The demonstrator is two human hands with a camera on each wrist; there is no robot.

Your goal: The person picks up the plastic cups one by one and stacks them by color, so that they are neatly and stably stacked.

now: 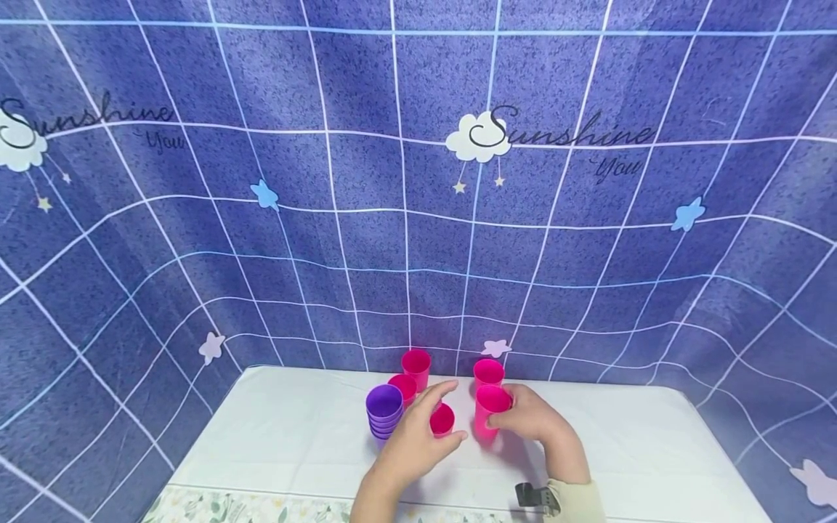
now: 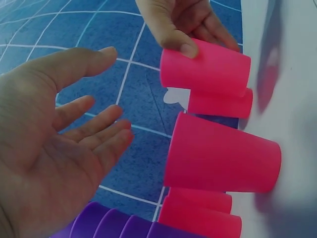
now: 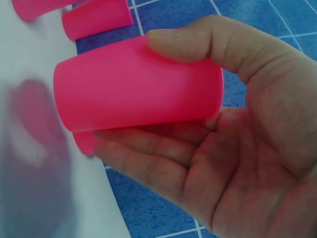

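Note:
My right hand point(image 1: 538, 421) grips a pink cup point(image 1: 485, 415), thumb on the near side and fingers around the far side. In the right wrist view this cup point(image 3: 129, 91) looks raised a little, its shadow lying apart on the table. My left hand point(image 1: 410, 444) is held with fingers and thumb spread, beside a standing pink cup point(image 1: 443, 420). In the left wrist view that cup point(image 2: 223, 156) stands apart from the left fingertips. Left of this hand is a stack of several purple cups point(image 1: 383, 404), partly hidden by it.
Pink cups stand behind: one at the back point(image 1: 416, 363), another pink cup point(image 1: 403, 388) by the purple stack, and a third pink cup point(image 1: 488, 370) behind the held one. A white cloth point(image 1: 288, 428) covers the table; a blue checked curtain point(image 1: 366, 174) hangs behind.

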